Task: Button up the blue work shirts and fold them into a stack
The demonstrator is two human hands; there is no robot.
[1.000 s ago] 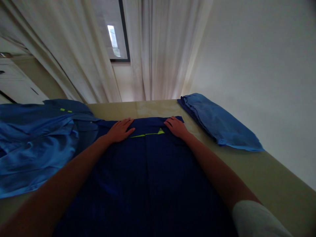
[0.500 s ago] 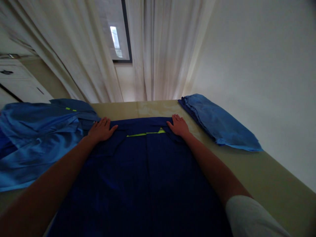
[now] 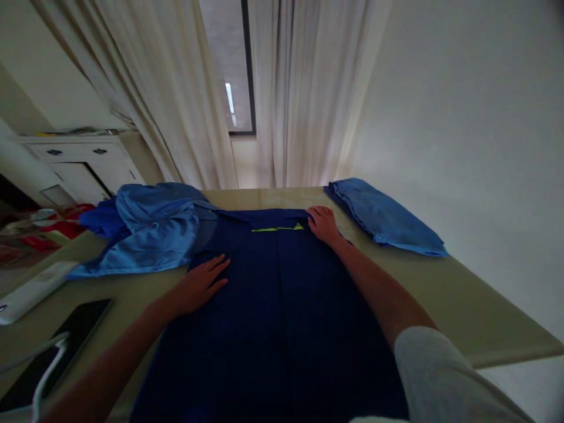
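A navy blue garment [image 3: 259,329], like a work jacket or shirt, lies spread out on the table. Lime-green trim shows under the folded band along its far edge, and a seam or placket line runs down its middle. My left hand [image 3: 198,288] rests palm down on its left side, fingers apart. At the far right corner my right hand [image 3: 323,223] lies flat on the folded band, fingers stretched forward. The near end of the garment runs out of view. A crumpled light blue garment [image 3: 154,229] touches its far left corner.
Folded blue clothes [image 3: 388,217] lie at the right of the table [image 3: 445,305], beside the wall. On the left are a dark phone or tablet [image 3: 74,329], a white cable [image 3: 48,370] and a long white object [image 3: 37,291]. Curtains [image 3: 304,88] hang behind, with a white cabinet [image 3: 83,153] further left.
My left hand has left the far left corner and come nearer, down the garment's left side. My right hand stays at the far right corner. The view has swung left, showing the phone or tablet.
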